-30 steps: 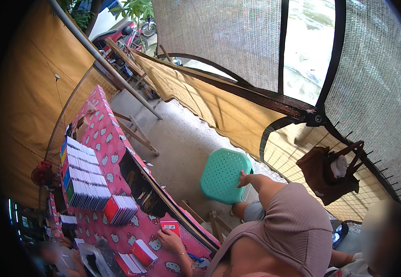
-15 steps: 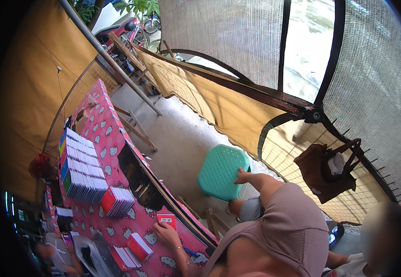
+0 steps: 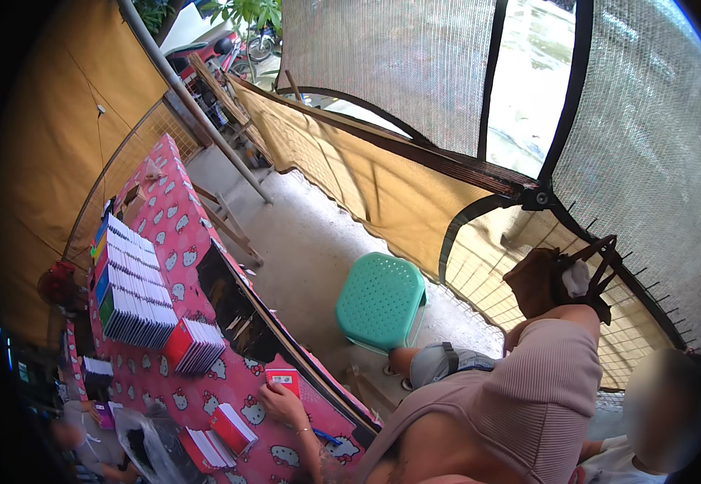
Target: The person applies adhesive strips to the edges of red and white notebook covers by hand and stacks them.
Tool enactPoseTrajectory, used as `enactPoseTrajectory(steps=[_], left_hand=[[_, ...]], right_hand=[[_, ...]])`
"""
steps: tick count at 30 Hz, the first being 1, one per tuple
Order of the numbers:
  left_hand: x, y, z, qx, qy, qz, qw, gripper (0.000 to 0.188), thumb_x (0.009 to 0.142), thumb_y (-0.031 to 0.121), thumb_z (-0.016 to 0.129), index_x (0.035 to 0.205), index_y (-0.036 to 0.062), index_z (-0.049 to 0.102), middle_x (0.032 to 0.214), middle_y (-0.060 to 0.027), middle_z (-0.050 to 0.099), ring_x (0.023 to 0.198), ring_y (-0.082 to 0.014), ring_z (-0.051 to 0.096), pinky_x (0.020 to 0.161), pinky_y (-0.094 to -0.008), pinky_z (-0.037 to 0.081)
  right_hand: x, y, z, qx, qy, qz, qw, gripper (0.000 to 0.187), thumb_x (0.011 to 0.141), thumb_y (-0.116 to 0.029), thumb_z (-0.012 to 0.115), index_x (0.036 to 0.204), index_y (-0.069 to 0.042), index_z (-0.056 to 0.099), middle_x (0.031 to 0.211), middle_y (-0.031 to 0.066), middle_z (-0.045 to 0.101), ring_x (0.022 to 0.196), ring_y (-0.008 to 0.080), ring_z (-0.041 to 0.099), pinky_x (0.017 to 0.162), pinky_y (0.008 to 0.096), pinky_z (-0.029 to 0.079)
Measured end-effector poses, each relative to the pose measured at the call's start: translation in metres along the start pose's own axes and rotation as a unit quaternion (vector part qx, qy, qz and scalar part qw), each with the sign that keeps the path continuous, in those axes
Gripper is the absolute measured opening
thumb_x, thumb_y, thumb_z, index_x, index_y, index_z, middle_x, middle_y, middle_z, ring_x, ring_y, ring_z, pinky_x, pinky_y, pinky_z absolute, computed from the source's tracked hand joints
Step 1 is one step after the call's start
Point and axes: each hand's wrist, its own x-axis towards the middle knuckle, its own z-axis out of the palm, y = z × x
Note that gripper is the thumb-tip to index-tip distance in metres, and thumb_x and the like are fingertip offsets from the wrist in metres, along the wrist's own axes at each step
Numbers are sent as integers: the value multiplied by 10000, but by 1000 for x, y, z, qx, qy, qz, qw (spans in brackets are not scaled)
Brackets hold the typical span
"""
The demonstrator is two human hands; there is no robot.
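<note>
**Pink table at lower left, walkway beside it**

The pink patterned table (image 3: pixel 174 234) runs from upper left down to the lower middle. Its right edge borders a bare concrete walkway, where a green plastic stool (image 3: pixel 380 300) stands near the table.

Your left hand (image 3: pixel 282 403) lies palm down on the cloth. Its fingers (image 3: pixel 272 393) are loosely spread and pinch nothing. Their tips reach the lower edge of a small red booklet (image 3: pixel 283 377), which lies flat just above them, near the table's right edge.

Another red booklet (image 3: pixel 232 427) sits just below and left of your left hand. Rows of stacked booklets (image 3: pixel 128 286) fill the table further up.

Your right hand is hidden. Its pink sleeve (image 3: pixel 556 355) rises toward a brown bag (image 3: pixel 540 278) on the netting.
</note>
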Motion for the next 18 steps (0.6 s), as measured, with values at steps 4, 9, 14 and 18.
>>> enactPoseTrajectory(steps=[4, 9, 14, 18], left_hand=[[1, -2, 5, -7, -3, 2, 1000, 290, 997, 267, 513, 976, -13, 584, 916, -235, 632, 868, -432, 605, 748, -542, 458], [1, -6, 9, 9, 16, 21, 1000, 247, 986, 253, 540, 982, 12, 597, 888, -202, 629, 805, -408, 617, 680, -528, 467], [0, -9, 11, 5, 25, 21, 999, 250, 984, 252, 541, 980, 10, 601, 874, -207, 640, 796, -414, 626, 676, -529, 473], [1, 0, 4, 9, 15, 10, 1000, 253, 979, 246, 537, 975, 1, 602, 879, -214, 644, 808, -415, 627, 691, -528, 480]], right_hand=[[-6, 1, 6, 23, 29, 31, 999, 594, 874, -418, 639, 1362, -83, 589, 1258, 228, 648, 1176, 374, 615, 1031, 469, 461], [0, -13, 4, 35, 48, 32, 998, 590, 875, -417, 637, 1358, -82, 591, 1255, 227, 650, 1173, 374, 616, 1028, 470, 462], [8, -27, -5, 31, 58, 23, 998, 585, 876, -415, 635, 1355, -81, 594, 1251, 227, 651, 1170, 375, 618, 1026, 471, 464], [13, -34, -9, 31, 61, 19, 997, 582, 877, -414, 633, 1352, -80, 595, 1249, 226, 652, 1168, 375, 619, 1024, 471, 465]])
